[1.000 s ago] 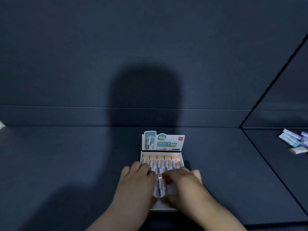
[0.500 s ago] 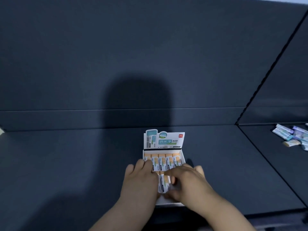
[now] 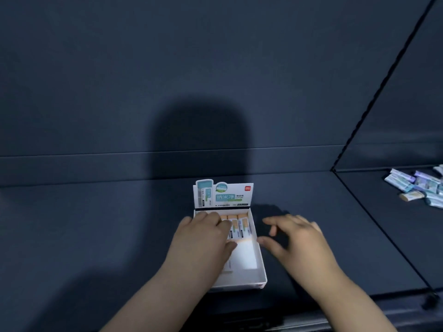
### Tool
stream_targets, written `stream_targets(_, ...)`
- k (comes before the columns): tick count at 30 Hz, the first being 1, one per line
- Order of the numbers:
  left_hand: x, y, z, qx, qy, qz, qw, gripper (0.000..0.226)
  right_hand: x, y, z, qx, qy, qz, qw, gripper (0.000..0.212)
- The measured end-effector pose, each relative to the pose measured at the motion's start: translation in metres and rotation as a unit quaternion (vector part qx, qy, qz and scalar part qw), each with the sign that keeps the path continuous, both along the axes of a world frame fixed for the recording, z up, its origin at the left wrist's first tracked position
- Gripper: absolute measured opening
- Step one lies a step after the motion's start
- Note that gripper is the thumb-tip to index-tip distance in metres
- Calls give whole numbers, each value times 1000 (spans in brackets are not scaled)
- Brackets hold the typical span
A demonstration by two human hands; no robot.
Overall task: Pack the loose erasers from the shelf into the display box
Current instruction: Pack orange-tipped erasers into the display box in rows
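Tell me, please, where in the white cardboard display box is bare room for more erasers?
The white cardboard display box has bare floor in its near right part, bordered by the orange-and-white erasers behind and the right wall. The left side is crowded: the left hand covers it. The open right hand is outside.

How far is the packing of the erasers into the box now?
Done: a back row of orange-and-white sleeved erasers fills the white cardboard display box. In hand: nothing; the left hand rests inside, the right hand is open beside it. Left: the bare front half, and the pile of loose erasers far right.
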State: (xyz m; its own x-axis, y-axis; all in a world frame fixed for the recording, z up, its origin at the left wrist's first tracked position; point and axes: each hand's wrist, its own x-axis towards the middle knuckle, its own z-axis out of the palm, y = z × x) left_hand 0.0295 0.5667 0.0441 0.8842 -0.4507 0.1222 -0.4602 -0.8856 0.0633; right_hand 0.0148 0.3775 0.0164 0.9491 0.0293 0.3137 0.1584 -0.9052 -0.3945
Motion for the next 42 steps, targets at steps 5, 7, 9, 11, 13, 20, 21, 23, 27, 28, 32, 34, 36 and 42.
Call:
stream_targets(5, 6, -40, -9, 16, -56, -26, 998, 32, -4, -40, 4, -26, 17, -10, 999, 33)
stream_targets(7, 6, -61, -10, 32, -49, -24, 998, 33, -7, -59, 10, -26, 51, 8, 998, 35)
stream_targets(9, 6, -85, -5, 32, -29, -21, 999, 34, -8, -81, 13, -36, 73, 25, 996, 38)
stream_targets(11, 1, -114, 5, 40, -4, -19, 999, 34, -9, -108, 17, -44, 93, 26, 994, 40)
stream_targets(13, -1, -143, 6, 36, -1, -21, 999, 39, -9, -136, 20, -43, 98, 24, 994, 40)
stream_targets(20, -4, -219, -3, 49, 11, 21, 999, 41, -3, -213, 22, -125, 126, 52, 983, 46)
stream_targets(21, -6, -227, -4, 54, 14, 29, 998, 40, -2, -221, 21, -137, 130, 60, 980, 46)
stream_targets(23, -11, -240, -8, 59, 28, 47, 997, 39, -2, -234, 19, -147, 134, 77, 977, 46)
stream_targets(27, -23, -250, -15, 56, 56, 70, 994, 39, -7, -245, 10, -143, 136, 100, 975, 45)
stream_targets(28, -25, -251, -17, 53, 61, 72, 994, 40, -9, -246, 8, -142, 136, 100, 975, 45)
stream_targets(32, -24, -252, -15, 45, 55, 68, 995, 41, -13, -250, 6, -138, 137, 90, 977, 46)
stream_targets(34, -20, -251, -12, 43, 45, 57, 996, 41, -16, -250, 8, -126, 142, 74, 979, 46)
stream_targets(36, -15, -251, -7, 36, 42, 42, 998, 43, -20, -252, 9, -113, 125, 50, 984, 44)
stream_targets(42, -6, -251, -8, 23, 53, -5, 998, 49, -33, -252, 9, -94, 135, 8, 986, 43)
